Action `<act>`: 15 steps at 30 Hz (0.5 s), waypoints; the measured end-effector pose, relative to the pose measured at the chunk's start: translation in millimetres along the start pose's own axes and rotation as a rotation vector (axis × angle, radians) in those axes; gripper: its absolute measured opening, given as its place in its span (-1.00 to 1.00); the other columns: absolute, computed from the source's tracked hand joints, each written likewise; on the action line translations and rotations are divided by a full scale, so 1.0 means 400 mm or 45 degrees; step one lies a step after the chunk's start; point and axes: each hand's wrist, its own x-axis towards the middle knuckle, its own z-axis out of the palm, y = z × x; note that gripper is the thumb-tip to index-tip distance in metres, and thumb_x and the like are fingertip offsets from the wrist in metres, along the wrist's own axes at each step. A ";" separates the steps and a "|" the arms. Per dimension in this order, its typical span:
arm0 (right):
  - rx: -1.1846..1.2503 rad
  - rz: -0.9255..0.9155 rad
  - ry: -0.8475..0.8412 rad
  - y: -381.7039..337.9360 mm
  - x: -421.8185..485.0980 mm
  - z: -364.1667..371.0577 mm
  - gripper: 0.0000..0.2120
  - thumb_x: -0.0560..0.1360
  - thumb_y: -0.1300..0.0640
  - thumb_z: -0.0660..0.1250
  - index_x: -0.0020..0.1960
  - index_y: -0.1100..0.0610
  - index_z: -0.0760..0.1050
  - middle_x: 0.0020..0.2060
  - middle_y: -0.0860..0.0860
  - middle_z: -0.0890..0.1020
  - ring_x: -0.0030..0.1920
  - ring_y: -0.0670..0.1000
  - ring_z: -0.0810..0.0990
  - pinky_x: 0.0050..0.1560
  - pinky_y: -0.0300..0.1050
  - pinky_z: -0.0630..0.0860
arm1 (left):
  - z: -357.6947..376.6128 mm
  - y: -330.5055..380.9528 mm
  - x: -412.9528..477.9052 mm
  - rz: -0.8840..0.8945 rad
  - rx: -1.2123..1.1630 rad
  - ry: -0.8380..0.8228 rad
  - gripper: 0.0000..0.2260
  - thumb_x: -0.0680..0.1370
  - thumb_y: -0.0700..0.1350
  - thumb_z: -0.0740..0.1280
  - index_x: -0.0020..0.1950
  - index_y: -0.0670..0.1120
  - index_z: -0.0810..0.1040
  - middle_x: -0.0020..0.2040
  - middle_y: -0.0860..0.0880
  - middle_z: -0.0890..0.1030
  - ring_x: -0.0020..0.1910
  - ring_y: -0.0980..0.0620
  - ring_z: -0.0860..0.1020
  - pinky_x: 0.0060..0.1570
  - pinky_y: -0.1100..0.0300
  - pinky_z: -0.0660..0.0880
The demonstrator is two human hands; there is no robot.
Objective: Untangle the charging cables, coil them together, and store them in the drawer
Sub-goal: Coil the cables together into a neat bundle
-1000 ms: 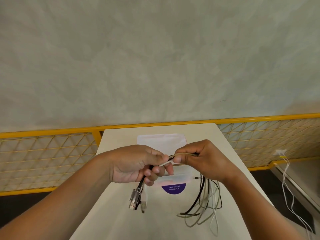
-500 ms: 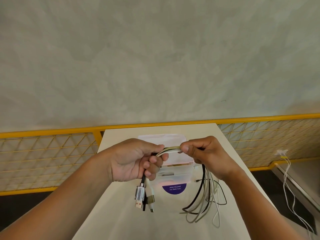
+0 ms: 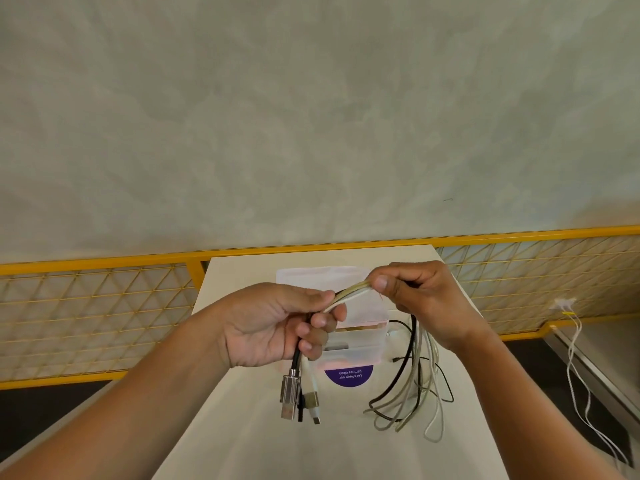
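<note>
A bundle of black and white charging cables [image 3: 349, 293] spans between both hands above the table. My left hand [image 3: 277, 323] grips the bundle near its plug ends, and the metal and white plugs [image 3: 300, 398] hang below the fist. My right hand [image 3: 419, 299] pinches the same bundle farther along, thumb on top. From it the cable loops [image 3: 412, 386] droop onto the white table [image 3: 249, 438]. A small translucent drawer box [image 3: 360, 337] sits on the table behind the hands, partly hidden; whether its drawer stands open I cannot make out.
A purple round sticker [image 3: 349, 375] lies in front of the box. A yellow mesh railing [image 3: 97, 306] runs behind the table against a grey wall. At the right, white wires [image 3: 575, 362] hang from a wall socket over a ledge.
Both hands have risen and drawn apart, the right one moving up and to the right. More cable now spans between them, and the hanging loops have lifted with it.
</note>
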 end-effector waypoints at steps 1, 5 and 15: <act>-0.019 0.006 0.027 0.003 0.001 0.000 -0.79 0.50 0.15 0.38 -0.02 0.28 0.69 -0.34 -0.09 0.63 -0.44 -0.19 0.43 -0.38 -0.40 0.33 | 0.001 0.002 -0.003 0.041 -0.012 0.010 -0.85 0.54 -0.16 0.35 -0.06 -0.24 0.61 -0.33 -0.03 0.42 -0.46 0.13 0.33 -0.40 0.26 0.38; -0.110 0.060 0.124 0.019 0.002 0.006 -0.79 0.60 0.17 0.30 0.03 0.26 0.67 -0.48 -0.20 0.55 -0.46 -0.24 0.49 -0.39 -0.46 0.37 | 0.034 0.019 -0.012 0.217 -0.086 0.111 -0.88 0.55 -0.17 0.36 -0.09 -0.23 0.58 -0.36 0.00 0.37 -0.48 0.14 0.29 -0.46 0.27 0.35; -0.222 0.325 0.036 0.089 -0.039 0.124 -0.73 0.66 0.02 0.24 -0.05 0.05 0.68 -0.51 -0.12 0.37 -0.48 -0.14 0.27 -0.40 -0.25 0.27 | 0.052 0.072 0.066 0.735 -0.731 0.552 -0.77 0.60 -0.43 0.03 -0.05 -0.19 0.41 -0.38 -0.07 0.44 -0.55 0.08 0.26 -0.45 0.23 0.28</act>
